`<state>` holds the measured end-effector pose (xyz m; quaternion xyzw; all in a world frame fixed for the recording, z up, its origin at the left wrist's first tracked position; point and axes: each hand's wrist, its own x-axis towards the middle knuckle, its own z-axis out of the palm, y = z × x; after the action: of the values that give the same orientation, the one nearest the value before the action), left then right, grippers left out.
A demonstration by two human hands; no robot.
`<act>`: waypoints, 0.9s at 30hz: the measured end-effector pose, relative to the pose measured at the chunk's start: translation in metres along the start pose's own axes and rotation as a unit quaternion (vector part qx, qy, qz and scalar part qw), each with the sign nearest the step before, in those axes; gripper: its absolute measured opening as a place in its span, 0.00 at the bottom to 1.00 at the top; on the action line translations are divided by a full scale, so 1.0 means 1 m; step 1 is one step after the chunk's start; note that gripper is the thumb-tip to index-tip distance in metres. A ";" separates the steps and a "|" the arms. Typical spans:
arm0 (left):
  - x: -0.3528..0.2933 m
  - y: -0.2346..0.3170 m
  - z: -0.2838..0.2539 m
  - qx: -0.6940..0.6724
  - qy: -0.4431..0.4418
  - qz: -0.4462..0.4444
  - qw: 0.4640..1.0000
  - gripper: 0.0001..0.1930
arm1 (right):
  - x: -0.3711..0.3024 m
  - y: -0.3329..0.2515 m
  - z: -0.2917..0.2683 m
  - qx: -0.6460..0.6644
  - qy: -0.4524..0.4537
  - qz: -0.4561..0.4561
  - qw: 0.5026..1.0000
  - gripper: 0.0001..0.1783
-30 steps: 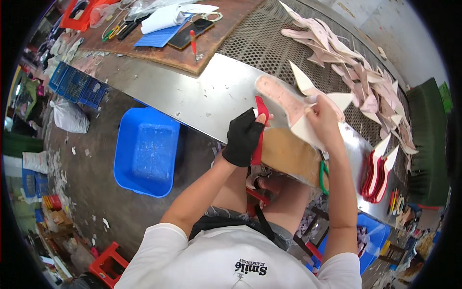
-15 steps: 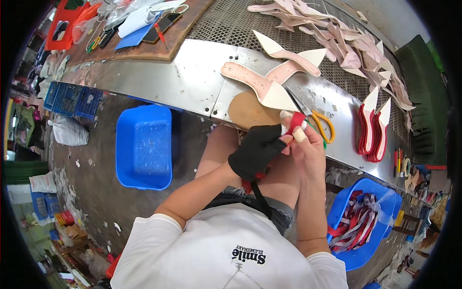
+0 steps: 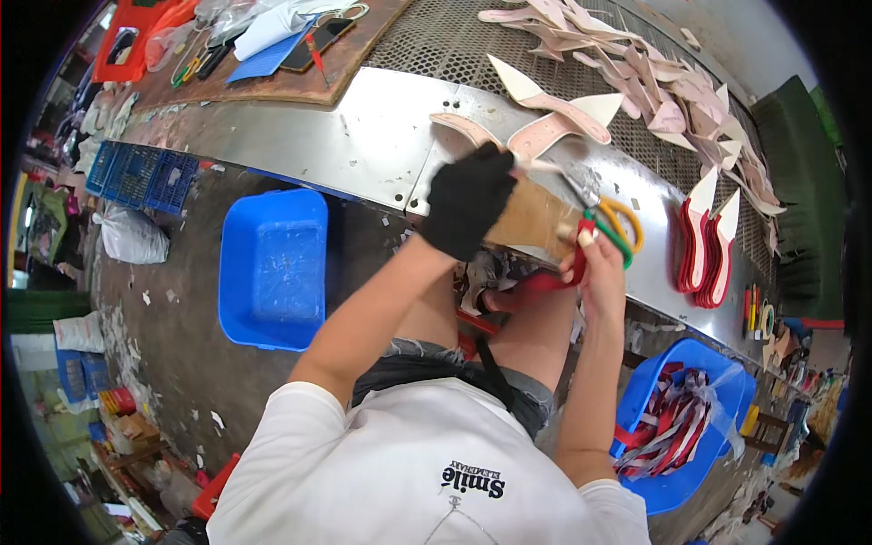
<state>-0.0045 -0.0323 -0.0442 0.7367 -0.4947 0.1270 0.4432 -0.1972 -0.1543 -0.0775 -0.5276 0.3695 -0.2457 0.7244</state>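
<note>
My left hand [image 3: 470,202], in a black glove, reaches over the metal worktable and is closed around the middle of a pink and white shoe insole [image 3: 461,125]. The glove hides the middle of this insole, and its pale toe end is blurred. My right hand [image 3: 598,265], bare with pale wraps on the fingertips, pinches a red strip [image 3: 545,282] that trails left above my thighs. Close by that hand lie scissors [image 3: 621,229] with orange and green handles. A brown round board [image 3: 531,218] sits at the table edge between my hands.
Two more insoles [image 3: 559,127] lie crossed beyond my left hand. Red-edged insoles [image 3: 699,241] are stacked at the right, and a pile of pale pieces [image 3: 654,86] lies behind. Blue tubs stand on both sides: one at left [image 3: 272,272], one at right [image 3: 699,481] holding red and white strips.
My hands have come apart. The left has gone forward onto the nearest insole, whose toe end has swung up and away. My right hand has moved slightly right and lower, keeping the red strip.
</note>
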 end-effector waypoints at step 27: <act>0.022 -0.036 -0.023 0.084 -0.174 0.071 0.979 0.21 | -0.010 -0.041 0.031 -0.485 -0.086 -0.385 0.781 0.08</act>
<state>0.0428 -0.0238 -0.0359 0.7451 -0.6028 0.0696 0.2768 -0.1778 -0.1420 -0.0307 -0.9265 0.1420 -0.2460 0.2469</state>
